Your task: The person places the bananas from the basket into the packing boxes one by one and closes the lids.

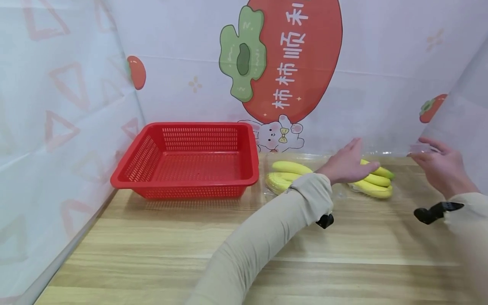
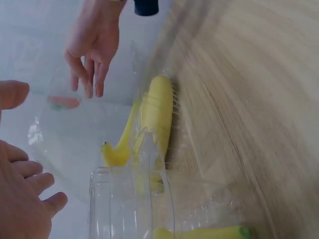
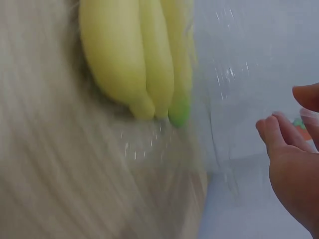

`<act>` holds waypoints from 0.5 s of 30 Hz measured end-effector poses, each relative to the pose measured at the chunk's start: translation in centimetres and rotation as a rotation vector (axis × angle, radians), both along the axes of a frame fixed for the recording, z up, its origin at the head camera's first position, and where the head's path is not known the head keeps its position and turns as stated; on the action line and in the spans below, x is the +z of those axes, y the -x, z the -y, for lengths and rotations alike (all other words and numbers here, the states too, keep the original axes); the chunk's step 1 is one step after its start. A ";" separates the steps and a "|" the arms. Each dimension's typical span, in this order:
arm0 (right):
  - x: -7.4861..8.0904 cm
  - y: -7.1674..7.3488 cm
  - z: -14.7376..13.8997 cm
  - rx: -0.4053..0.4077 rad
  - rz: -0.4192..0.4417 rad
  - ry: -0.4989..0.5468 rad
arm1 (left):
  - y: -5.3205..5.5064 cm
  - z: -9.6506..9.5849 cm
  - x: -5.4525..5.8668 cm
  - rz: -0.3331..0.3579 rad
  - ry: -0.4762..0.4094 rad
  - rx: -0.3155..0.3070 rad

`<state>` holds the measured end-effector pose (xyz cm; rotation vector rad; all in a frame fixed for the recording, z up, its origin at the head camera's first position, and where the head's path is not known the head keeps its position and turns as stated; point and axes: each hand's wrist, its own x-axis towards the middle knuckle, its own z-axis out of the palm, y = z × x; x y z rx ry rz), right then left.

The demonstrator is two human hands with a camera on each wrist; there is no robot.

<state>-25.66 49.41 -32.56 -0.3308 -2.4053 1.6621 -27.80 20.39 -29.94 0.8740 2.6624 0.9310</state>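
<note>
My right hand [image 1: 442, 167] is raised at the far right, its thumb and fingers pinching the edge of a clear plastic lid [image 1: 385, 153]. The lid spreads upright behind a bunch of yellow bananas [image 1: 374, 187], which have a little green at one tip. Over the left side of this bunch reaches my left hand [image 1: 350, 163], fingers straight and thumb spread, with nothing gripped. Clear plastic with bright glints surrounds the bananas in the right wrist view. Left of them, another bunch of bananas [image 1: 284, 178] lies in a clear plastic box [image 2: 112, 204], partly hidden by my left sleeve.
A red perforated basket [image 1: 183, 184] with nothing in it stands at the left of the wooden table [image 1: 152, 254]. A printed cloth [image 1: 171, 93] hangs upright along the back and both sides. Black wrist mounts [image 1: 431, 213] stick out below my sleeves.
</note>
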 end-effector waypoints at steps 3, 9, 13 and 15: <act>-0.3 -1.1 -0.3 -0.065 0.086 -0.353 | -0.6 -0.2 -0.1 -0.162 0.187 -0.056; -1.2 -3.0 -0.8 0.020 0.086 -0.494 | -2.4 -0.9 -0.6 -0.446 0.527 -0.093; -1.6 -4.0 -0.8 0.079 0.117 -0.532 | -3.7 -1.3 -1.1 -0.475 0.648 -0.109; -1.8 -4.5 -0.8 0.095 0.136 -0.546 | -4.3 -1.6 -1.3 -0.489 0.673 -0.117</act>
